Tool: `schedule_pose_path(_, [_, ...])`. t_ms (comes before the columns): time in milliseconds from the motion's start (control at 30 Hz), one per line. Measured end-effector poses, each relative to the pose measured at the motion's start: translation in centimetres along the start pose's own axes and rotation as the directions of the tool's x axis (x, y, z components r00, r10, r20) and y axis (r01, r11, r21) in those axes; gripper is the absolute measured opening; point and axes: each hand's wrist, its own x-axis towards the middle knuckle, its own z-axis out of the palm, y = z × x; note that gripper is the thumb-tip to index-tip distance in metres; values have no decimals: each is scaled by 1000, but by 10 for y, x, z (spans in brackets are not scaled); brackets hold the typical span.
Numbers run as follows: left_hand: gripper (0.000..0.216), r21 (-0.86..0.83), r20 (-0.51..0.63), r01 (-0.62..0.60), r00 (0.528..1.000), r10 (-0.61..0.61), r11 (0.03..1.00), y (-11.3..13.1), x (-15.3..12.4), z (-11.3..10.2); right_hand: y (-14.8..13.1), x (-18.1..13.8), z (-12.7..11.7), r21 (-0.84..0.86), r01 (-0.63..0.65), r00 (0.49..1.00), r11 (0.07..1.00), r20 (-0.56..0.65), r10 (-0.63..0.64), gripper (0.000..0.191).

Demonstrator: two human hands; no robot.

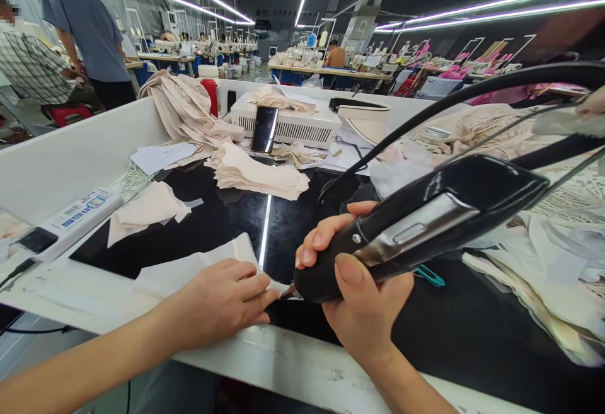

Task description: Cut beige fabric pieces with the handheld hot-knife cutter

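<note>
My right hand (352, 294) is wrapped round a black corded hand tool (425, 225), its pointed tip down at the near edge of a white fabric piece (189, 269). My left hand (222, 300) lies flat on that fabric, fingers stretched out and pressed down beside the tool tip. Both rest on a glossy black worktop (236, 218). The tool's thick black cable (472, 92) arcs up and off to the right.
A stack of beige fabric pieces (258, 174), loose pieces (146, 209), a phone (265, 128) leaning on a white box (288, 124), a beige pile (184, 108) and lace heaps (520, 149) surround the worktop. A white device (70, 215) lies left. People work behind.
</note>
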Motion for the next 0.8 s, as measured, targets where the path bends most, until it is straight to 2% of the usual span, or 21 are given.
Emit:
schedule_pose_path(200, [31, 22, -20, -11, 1000, 12, 1000, 0, 1, -1, -1, 1, 1, -19, -7, 1000, 1000, 1, 7, 39])
schedule_pose_path(433, [28, 12, -22, -9, 1000, 9, 1000, 0, 0, -2, -4, 3, 2, -24, -17, 998, 1000, -54, 16, 42])
schedule_pose_path(800, [28, 9, -18, -14, 1000, 14, 1000, 1, 1, -2, 1, 1, 3, -75, -7, 999, 997, -31, 5, 35])
